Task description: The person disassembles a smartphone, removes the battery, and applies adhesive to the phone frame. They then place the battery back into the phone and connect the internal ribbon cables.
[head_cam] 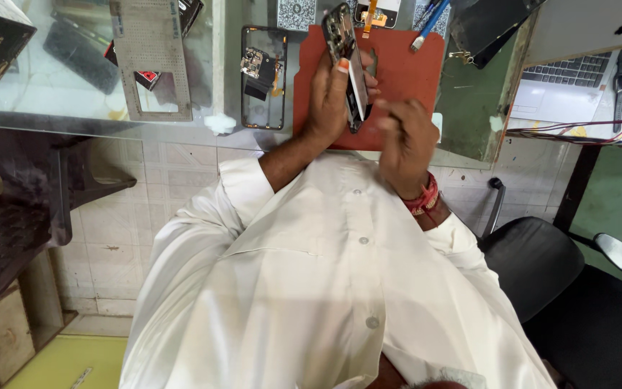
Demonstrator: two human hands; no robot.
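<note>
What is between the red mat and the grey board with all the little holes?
In the head view, a clear phone back frame with a small circuit piece inside lies on the glass table, between the grey perforated board and the red mat.

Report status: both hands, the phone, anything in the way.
Left hand grips opened phone upright over red mat. Right hand at phone's lower edge, blurred, grip unclear. Nothing between hands and phone.
</note>
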